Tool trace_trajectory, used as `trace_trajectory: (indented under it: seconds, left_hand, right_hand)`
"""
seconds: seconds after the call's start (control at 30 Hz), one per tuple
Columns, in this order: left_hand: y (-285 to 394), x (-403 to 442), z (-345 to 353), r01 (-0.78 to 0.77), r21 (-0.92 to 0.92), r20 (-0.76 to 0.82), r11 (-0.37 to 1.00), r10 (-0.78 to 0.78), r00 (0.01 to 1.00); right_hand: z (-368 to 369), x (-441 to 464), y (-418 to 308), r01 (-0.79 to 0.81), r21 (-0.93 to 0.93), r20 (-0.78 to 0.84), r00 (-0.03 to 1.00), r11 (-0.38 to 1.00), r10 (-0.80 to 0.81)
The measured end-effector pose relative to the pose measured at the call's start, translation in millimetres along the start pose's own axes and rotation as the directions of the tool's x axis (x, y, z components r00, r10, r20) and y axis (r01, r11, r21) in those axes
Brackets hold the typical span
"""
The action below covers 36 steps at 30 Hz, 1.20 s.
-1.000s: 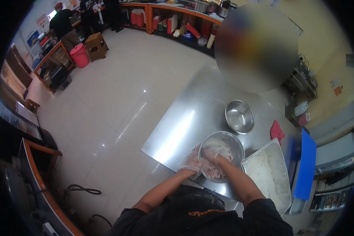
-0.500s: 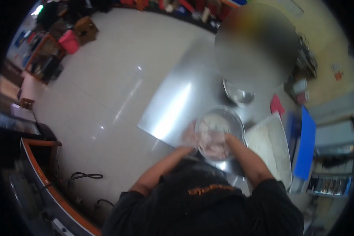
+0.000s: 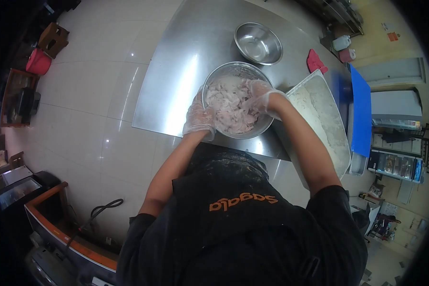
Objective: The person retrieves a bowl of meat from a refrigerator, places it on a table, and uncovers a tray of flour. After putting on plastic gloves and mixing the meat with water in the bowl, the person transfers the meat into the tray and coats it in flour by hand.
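A steel mixing bowl (image 3: 217, 70) stands near the table's front edge, filled with flour-coated pale pink pieces (image 3: 229, 103) that look like raw meat. My left hand (image 3: 199, 115), in a clear plastic glove, grips the bowl's left side at the rim. Also gloved, my right hand (image 3: 262, 95) reaches over the right rim into the bowl. Its fingers are curled among the floured pieces and partly hidden by them. White powder clings to both gloves and to the bowl's inner wall.
Behind the mixing bowl is a smaller steel bowl (image 3: 258, 44) on the steel table (image 3: 169, 78). A white tub (image 3: 321, 112) with flour stands close on the right, under my right forearm. A pink cloth (image 3: 315, 62) and a blue panel (image 3: 360, 112) lie beyond it.
The view has swung, so the bowls and table sit higher in the picture and look sharper. My left hand stays at the bowl's left side; my right hand has shifted toward its right rim.
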<state>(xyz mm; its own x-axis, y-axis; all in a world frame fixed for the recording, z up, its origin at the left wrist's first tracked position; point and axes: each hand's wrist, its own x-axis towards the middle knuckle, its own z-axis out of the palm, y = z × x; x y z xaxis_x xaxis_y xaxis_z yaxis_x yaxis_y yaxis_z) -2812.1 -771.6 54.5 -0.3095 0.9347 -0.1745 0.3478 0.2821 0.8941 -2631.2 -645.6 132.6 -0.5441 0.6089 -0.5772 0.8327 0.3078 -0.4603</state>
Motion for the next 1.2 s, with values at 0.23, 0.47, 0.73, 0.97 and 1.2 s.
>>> trace_trajectory:
  seconds: [0.23, 0.47, 0.73, 0.97, 1.2]
  left_hand:
    - [-12, -1, 6, -0.061, 0.148, 0.012, 0.987, 0.06, 0.998]
    - [-1, 4, 5, -0.046, 0.146, 0.03, 0.988, 0.043, 0.999]
    - [-20, 3, 8, 0.276, -0.399, 0.097, 0.874, -0.259, 0.961]
    - [-33, 0, 10, 0.288, -0.282, -0.049, 0.915, -0.314, 0.948]
    - [-59, 3, 10, 0.333, -0.43, -0.124, 0.839, -0.42, 0.899]
  right_hand:
    - [70, 29, -16, 0.001, -0.075, -0.014, 1.0, 0.997, -0.002]
    - [45, -11, -46, 0.007, -0.391, -0.322, 0.936, 0.92, -0.144]
    - [-28, -130, 21, -0.03, -0.106, -0.497, 0.867, 0.994, -0.026]
    - [47, -274, 323, -0.09, -0.598, 0.292, 0.901, 0.797, 0.321]
    - [118, -217, 246, -0.614, 0.619, -0.015, 0.614, 0.49, 0.789]
